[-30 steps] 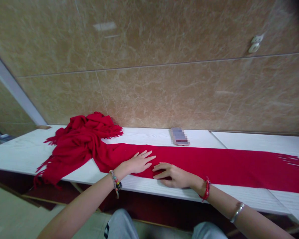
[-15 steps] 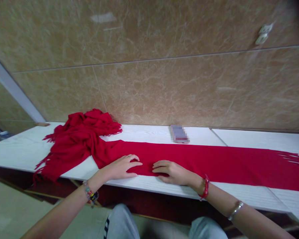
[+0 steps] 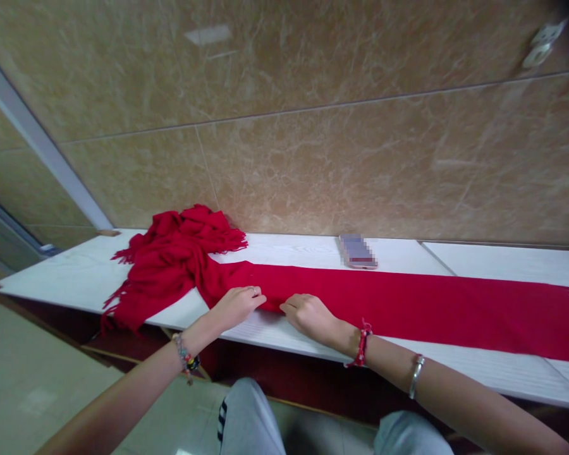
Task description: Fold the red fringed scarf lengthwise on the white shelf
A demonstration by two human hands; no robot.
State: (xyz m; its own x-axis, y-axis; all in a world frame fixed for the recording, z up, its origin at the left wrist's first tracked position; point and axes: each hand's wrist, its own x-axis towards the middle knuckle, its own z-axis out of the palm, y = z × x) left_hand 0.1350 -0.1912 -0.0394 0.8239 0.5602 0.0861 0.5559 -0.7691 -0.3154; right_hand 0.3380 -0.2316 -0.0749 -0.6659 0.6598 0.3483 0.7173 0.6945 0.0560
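A long red fringed scarf lies stretched along a white bench top. Its left part is bunched in a heap with fringe hanging over the front edge. My left hand has its fingers curled on the scarf's near edge. Right beside it, my right hand is also curled and pinching that near edge. Both wrists wear bracelets.
A phone lies on the bench behind the scarf, close to the brown marble wall. A pale door frame runs at the left. My knees in grey trousers are below the bench.
Both hands went from lying flat with spread fingers on the scarf to curled at its near edge. They drew back toward me, and the view shifted slightly left.
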